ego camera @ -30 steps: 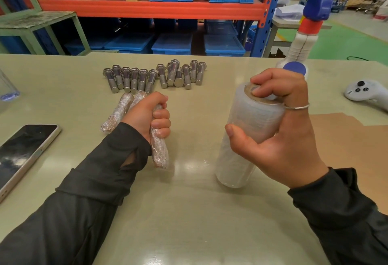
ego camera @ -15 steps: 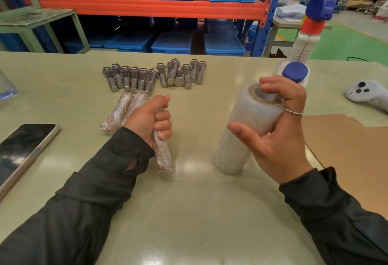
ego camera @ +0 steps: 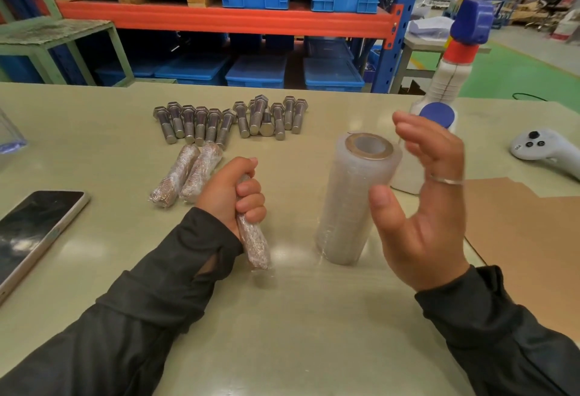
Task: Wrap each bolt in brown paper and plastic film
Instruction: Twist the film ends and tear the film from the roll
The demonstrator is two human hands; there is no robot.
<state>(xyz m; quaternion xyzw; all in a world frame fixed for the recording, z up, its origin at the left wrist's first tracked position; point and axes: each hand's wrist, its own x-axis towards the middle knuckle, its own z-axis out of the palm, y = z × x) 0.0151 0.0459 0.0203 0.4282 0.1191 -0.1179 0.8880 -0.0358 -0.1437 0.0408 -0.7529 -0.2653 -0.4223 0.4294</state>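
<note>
Film-wrapped bolt (ego camera: 253, 243) gripped in left hand (ego camera: 232, 195); right hand (ego camera: 420, 207) spread wide, just beside upright film roll (ego camera: 357, 198).

Count time: twelve bare bolts (ego camera: 230, 119) lie in a row at the back of the table (ego camera: 94, 132), though the middle bunch overlaps and one more could hide there. Three wrapped bolts: two (ego camera: 185, 176) lie side by side, one (ego camera: 254, 245) sits in the left hand (ego camera: 232, 195). One roll of plastic film (ego camera: 357, 198) stands upright. One phone (ego camera: 34, 232), one white controller (ego camera: 543, 148), one spray bottle (ego camera: 455, 60), one sheet of brown paper (ego camera: 527, 239). Two hands, the right hand (ego camera: 423, 207) wearing one ring (ego camera: 445, 180).
</note>
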